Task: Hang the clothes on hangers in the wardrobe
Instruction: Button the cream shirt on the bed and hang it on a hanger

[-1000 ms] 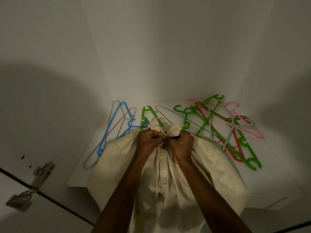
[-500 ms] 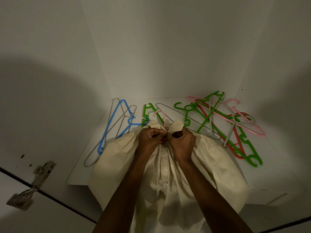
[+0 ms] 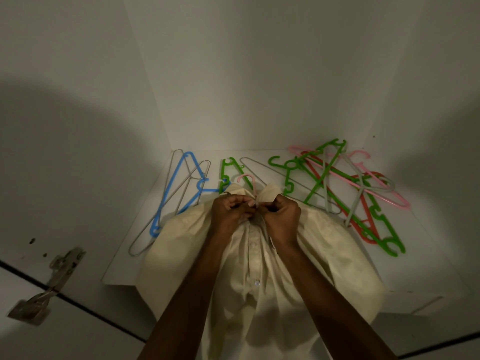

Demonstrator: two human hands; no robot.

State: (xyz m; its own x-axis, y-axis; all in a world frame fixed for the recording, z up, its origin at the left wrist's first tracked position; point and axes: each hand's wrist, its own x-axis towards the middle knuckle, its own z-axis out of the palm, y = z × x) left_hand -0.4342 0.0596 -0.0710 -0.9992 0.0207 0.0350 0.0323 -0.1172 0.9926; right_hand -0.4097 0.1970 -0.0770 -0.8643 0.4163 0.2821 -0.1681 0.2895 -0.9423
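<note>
We pinch the shirt [image 3: 259, 268] collar with both hands [image 3: 231, 211] [image 3: 281, 216], buttoning it. Its hanger [image 3: 248, 181] is in. Hanging it remains; spare hangers [image 3: 337, 188] lie beyond.

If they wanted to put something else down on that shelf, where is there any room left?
Bare shelf shows at the right front, between the tangled hanger pile and the right wall, and a thin strip at the left front beside the wire hanger. The back and middle are crowded by hangers and the cream shirt.

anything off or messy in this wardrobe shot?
Spare hangers lie tangled, crossing each other on the shelf at right. Both hands pinch the cream shirt collar; its pink hanger hook looks fine.
</note>
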